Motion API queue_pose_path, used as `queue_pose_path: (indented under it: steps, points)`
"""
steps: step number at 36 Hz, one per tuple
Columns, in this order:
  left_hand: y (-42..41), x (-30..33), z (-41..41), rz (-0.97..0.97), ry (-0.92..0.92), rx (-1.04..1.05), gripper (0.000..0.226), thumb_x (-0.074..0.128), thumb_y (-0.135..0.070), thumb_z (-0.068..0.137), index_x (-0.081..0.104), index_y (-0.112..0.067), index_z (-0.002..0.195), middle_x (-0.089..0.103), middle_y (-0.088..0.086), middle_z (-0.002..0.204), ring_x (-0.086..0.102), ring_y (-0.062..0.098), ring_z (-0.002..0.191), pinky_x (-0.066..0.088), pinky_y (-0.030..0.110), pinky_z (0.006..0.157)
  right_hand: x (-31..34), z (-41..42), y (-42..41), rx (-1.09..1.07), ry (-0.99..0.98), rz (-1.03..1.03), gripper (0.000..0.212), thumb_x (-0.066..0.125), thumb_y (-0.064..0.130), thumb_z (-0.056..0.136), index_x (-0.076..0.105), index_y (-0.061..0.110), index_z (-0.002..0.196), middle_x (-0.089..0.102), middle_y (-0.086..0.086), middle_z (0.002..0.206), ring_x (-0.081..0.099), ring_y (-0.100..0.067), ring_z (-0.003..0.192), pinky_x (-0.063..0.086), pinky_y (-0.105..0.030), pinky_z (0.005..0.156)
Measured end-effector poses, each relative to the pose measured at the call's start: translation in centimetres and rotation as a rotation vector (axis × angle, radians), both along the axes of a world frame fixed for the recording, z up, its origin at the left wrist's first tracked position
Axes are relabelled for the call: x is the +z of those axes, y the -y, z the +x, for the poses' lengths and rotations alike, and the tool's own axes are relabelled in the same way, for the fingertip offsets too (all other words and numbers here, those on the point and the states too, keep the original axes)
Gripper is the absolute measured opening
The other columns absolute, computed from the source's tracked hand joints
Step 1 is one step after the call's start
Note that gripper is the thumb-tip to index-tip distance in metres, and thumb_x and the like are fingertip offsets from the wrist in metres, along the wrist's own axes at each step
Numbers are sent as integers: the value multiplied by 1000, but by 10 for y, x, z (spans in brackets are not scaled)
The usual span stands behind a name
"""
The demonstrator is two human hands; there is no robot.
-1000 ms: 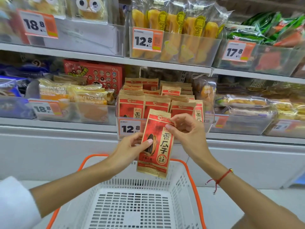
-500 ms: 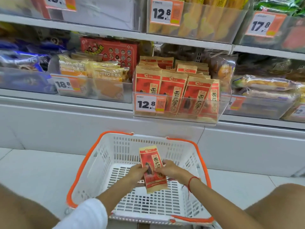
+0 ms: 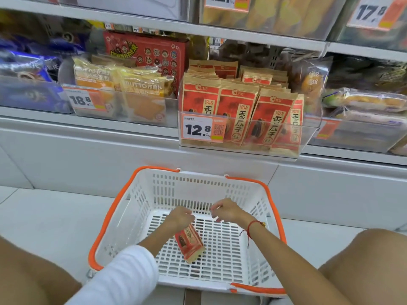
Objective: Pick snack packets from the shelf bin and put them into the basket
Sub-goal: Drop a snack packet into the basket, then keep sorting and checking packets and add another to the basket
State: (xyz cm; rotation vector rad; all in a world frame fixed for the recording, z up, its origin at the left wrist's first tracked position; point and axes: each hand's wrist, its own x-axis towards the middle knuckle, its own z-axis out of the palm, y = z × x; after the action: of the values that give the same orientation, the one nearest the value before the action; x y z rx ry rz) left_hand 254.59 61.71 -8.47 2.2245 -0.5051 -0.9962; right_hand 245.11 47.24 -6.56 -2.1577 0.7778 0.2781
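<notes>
Since half a second ago, both hands have let go of the red sunflower seed packet (image 3: 189, 243), which now lies tilted on the white basket (image 3: 259, 208) floor. Left hand (image 3: 179, 217) and right hand (image 3: 226, 209) hover above, fingers loosely curled, empty. Left forearm hides the packet's top edge. More packets fill the clear shelf bin (image 3: 244, 148) beyond.
</notes>
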Motion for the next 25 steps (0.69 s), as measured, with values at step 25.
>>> queue_pose_path:
  steps: [25]
  points:
    - [27,240,5,-510,573,-320,15,61,-27,93,72,-27,104,69,-15,106,63,-2,90,52,24,85,234,-42,30,128,426,-279,13,61,13,94,73,14,99,68,13,81,63,4,65,50,-15,66]
